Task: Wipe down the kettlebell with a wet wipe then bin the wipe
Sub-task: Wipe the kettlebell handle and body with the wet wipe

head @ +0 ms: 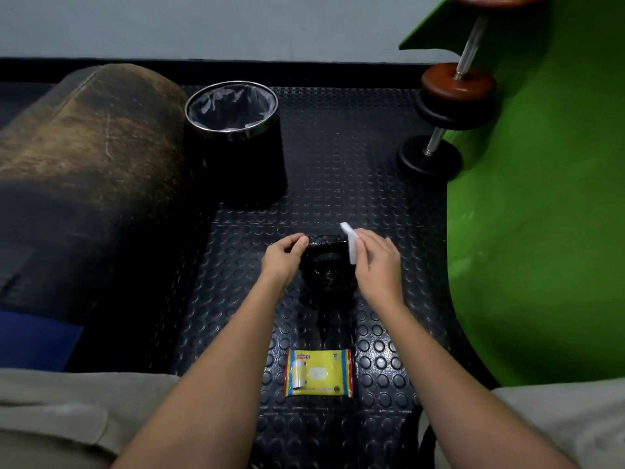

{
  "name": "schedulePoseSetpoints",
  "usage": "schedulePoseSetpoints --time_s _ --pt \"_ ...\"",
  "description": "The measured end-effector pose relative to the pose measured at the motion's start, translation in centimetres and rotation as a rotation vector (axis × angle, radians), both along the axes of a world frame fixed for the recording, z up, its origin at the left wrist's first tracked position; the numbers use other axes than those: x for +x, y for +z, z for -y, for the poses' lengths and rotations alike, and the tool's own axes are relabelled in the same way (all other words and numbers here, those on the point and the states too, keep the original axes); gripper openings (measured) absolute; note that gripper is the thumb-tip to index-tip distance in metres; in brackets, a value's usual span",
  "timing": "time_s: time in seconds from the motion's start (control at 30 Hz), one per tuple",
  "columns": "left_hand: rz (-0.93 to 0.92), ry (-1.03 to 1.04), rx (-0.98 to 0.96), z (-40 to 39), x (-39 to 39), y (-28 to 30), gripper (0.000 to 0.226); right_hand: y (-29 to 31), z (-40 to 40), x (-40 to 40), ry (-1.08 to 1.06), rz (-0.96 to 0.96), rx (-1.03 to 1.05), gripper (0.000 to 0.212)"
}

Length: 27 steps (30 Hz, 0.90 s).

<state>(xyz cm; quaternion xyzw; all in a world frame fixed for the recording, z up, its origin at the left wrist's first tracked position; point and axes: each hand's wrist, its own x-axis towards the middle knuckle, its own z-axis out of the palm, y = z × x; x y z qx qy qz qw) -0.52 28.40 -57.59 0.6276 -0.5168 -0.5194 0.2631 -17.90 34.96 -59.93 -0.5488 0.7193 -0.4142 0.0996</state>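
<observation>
Under me runs a black rubber floor (338,157) studded with raised round dots, dimly lit and faintly glossy. Ahead, a pale grey wall (203,25) meets it along a dark skirting strip (304,71). To my left lies a worn brown leather bolster (91,130), scuffed and cracked. To my right curves a bright green panel (541,214), with dumbbells (453,96) resting against its edge.

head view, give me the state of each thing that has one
kettlebell: on the floor, left hand gripping its handle
wipe: folded, in right hand, against the handle
bin: upright, open, lined, looks empty
wipe pack: flat on the floor, flap shut
</observation>
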Motion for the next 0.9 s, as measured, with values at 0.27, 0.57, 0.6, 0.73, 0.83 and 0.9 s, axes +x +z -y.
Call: schedulePoseSetpoints --time_s 0.27,0.57,0.6,0.73,0.83,0.9 --pt "0.022 -0.028 -0.028 0.1 -0.1 0.1 0.035 2.3 2.9 -1.1 -0.25 0.454 0.386 0.032" --pt "0.044 -0.002 -0.026 0.4 0.4 -0.1 0.035 -0.1 2.1 0.7 0.15 -0.164 0.029 0.03" --pt "0.042 -0.001 -0.023 0.4 0.4 -0.1 0.036 -0.4 1.7 0.3 0.145 -0.13 0.024 0.031" --pt "0.026 -0.006 -0.019 0.1 0.1 0.0 0.035 -0.6 1.0 0.0 -0.083 0.192 0.113 0.033" --pt "0.034 -0.012 -0.03 -0.1 -0.2 0.1 0.035 0.6 2.4 -0.4 -0.209 0.475 0.297 0.033" --pt "0.046 -0.022 -0.039 -0.1 -0.3 0.2 0.035 1.4 3.4 -0.8 -0.231 0.485 0.422 0.034"
